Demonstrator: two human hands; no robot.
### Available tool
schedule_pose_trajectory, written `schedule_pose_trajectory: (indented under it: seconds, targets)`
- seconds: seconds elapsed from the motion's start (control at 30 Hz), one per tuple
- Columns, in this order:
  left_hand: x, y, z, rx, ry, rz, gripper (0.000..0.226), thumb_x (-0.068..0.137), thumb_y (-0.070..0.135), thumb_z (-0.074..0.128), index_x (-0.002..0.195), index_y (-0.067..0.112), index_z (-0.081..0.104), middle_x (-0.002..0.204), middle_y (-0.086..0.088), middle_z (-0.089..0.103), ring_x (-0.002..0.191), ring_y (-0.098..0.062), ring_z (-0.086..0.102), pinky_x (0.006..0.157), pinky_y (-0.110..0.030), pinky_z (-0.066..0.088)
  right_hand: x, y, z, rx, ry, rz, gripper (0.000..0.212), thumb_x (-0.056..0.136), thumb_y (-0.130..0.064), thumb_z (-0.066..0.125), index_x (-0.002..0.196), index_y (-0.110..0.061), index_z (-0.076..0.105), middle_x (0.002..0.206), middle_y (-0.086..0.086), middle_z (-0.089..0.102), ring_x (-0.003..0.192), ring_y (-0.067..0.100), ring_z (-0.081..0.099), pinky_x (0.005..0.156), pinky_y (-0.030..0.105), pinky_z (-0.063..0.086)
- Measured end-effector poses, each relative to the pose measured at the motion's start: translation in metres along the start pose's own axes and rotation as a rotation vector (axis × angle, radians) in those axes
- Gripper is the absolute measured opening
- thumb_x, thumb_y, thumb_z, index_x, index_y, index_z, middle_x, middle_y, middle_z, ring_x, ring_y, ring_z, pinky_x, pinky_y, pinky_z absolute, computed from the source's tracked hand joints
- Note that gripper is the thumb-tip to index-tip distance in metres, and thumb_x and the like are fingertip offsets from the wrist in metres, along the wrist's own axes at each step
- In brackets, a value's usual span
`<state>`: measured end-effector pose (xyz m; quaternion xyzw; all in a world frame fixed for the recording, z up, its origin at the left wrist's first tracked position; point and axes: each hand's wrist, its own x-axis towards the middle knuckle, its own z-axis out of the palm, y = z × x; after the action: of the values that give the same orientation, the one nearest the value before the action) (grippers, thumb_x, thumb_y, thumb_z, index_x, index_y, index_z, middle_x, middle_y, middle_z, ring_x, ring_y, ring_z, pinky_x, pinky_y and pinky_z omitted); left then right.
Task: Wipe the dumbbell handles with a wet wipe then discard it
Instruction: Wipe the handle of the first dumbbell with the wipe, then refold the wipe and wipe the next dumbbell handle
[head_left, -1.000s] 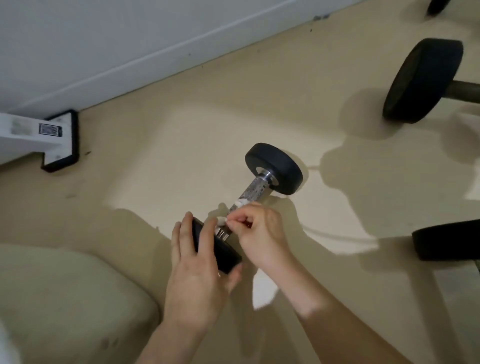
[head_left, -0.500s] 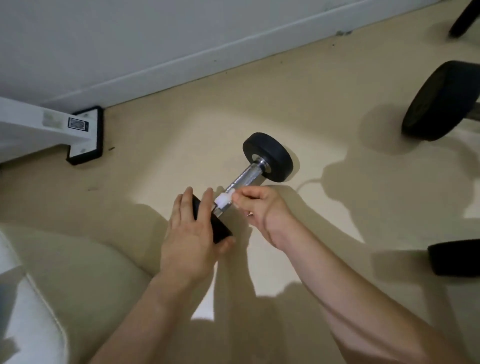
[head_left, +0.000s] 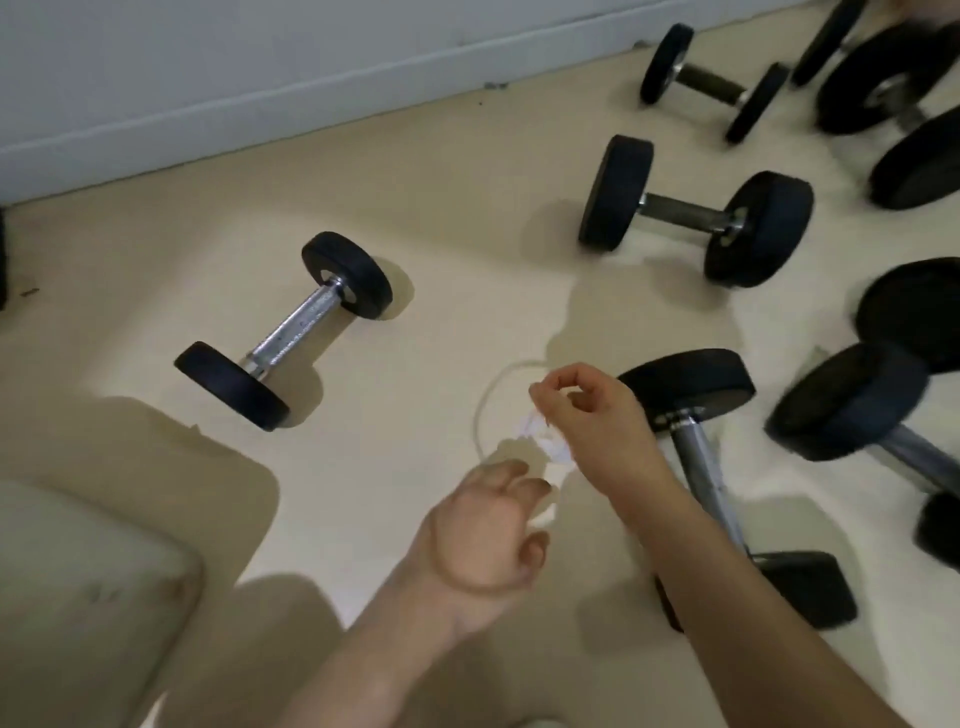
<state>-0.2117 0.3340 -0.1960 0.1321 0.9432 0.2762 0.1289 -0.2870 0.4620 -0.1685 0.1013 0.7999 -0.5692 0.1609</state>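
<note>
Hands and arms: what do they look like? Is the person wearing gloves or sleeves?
No gloves, and no sleeves in view. The left hand has a thin dark band round its wrist; the right hand wears nothing.

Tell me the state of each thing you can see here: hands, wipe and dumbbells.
Right hand: fingers pinch the wipe, above the floor.
Wipe: crumpled, hanging from the right hand.
Left hand: fingers loosely curled just below the wipe; contact unclear.
Small dumbbell: lying on the floor, untouched.
Long dumbbell: lying on the floor, partly hidden by the right arm.
Middle dumbbell: lying on the floor, untouched.
</note>
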Motion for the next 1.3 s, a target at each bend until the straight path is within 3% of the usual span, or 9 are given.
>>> schedule_pose_trajectory:
  seconds: [0.23,0.47,0.63,0.87,0.97,1.0,1.07,1.13,1.3]
  targets:
    - [0.026,0.113,0.085,0.051,-0.22,0.127,0.091,0.072,0.057,0.068,0.143,0.03,0.019,0.123,-0.001,0.052,0.108,-0.026,0.054,0.086,-0.039,0.047,-0.046,0.046,-0.141,-0.344,0.103,0.023,0.018,0.093,-0.013,0.055,0.095,-0.027,0.066,0.085,-0.009,0.071,0.078,-0.001,0.064,0.071,0.013,0.048]
    - [0.045,0.132,0.123,0.168,-0.169,0.11,0.066,0.086,0.038,0.059,0.14,0.025,0.023,0.106,-0.007,0.061,0.088,-0.026,0.063,0.07,-0.036,0.052,-0.038,0.09,-0.182,-0.321,0.103,0.192,0.014,0.092,-0.028,0.059,0.103,-0.023,0.065,0.087,-0.006,0.072,0.085,0.01,0.064,0.069,0.023,0.046]
    - [0.045,0.091,0.056,0.191,-0.425,0.246,0.043,0.085,0.021,0.052,0.125,0.028,0.037,0.097,-0.006,0.063,0.083,-0.027,0.062,0.066,-0.036,0.048,-0.035,0.098,-0.153,-0.089,0.048,0.258,0.008,0.089,-0.024,0.063,0.095,-0.022,0.067,0.093,0.002,0.068,0.089,0.018,0.064,0.078,0.031,0.055]
    - [0.05,0.048,-0.024,0.912,-0.587,0.591,0.015,0.087,0.014,0.05,0.092,0.005,0.061,0.088,-0.012,0.063,0.082,-0.028,0.061,0.07,-0.028,0.045,-0.045,0.1,-0.063,-0.049,0.137,-0.05,0.01,0.091,-0.022,0.06,0.083,-0.023,0.066,0.08,-0.004,0.07,0.077,0.01,0.066,0.07,0.02,0.051]
    - [0.022,0.02,-0.034,0.82,-0.321,0.422,0.023,0.066,0.029,0.055,0.049,0.015,0.062,0.051,0.002,0.056,0.047,-0.01,0.055,0.046,-0.015,0.036,-0.057,0.109,-0.016,-0.108,0.151,-0.27,0.011,0.094,-0.019,0.057,0.087,-0.024,0.063,0.078,-0.006,0.067,0.074,0.006,0.061,0.067,0.015,0.046]
    - [0.015,-0.002,-0.029,0.815,-0.355,0.332,0.026,0.069,0.029,0.043,0.054,0.017,0.06,0.055,0.003,0.054,0.051,-0.011,0.054,0.049,-0.014,0.036,-0.057,0.112,-0.003,-0.125,0.19,-0.321,0.01,0.095,-0.02,0.055,0.089,-0.023,0.063,0.077,-0.007,0.065,0.073,0.006,0.06,0.068,0.015,0.045]
    - [0.008,-0.035,-0.014,0.959,-0.316,0.549,0.024,0.076,0.034,0.031,0.069,0.023,0.051,0.072,0.005,0.049,0.067,-0.017,0.048,0.062,-0.024,0.039,-0.05,0.116,0.012,-0.126,0.305,-0.335,0.012,0.095,-0.021,0.051,0.093,-0.021,0.062,0.079,-0.008,0.066,0.073,0.004,0.058,0.071,0.011,0.043]
    - [0.005,-0.044,-0.004,0.918,-0.54,0.518,0.018,0.074,0.012,0.049,0.058,0.021,0.046,0.061,0.001,0.051,0.055,-0.021,0.044,0.059,-0.028,0.041,-0.044,0.116,0.017,-0.196,0.42,-0.375,0.016,0.093,-0.022,0.048,0.096,-0.017,0.063,0.081,-0.008,0.065,0.073,0.004,0.054,0.072,0.002,0.037]
    - [-0.009,-0.024,0.006,0.81,-0.413,0.559,0.027,0.048,0.002,0.065,0.044,0.019,0.045,0.043,0.0,0.04,0.043,-0.013,0.033,0.055,-0.022,0.036,-0.034,0.122,0.015,-0.306,0.45,-0.437,0.024,0.094,-0.025,0.046,0.096,-0.012,0.065,0.08,-0.001,0.067,0.07,0.011,0.057,0.066,0.015,0.042]
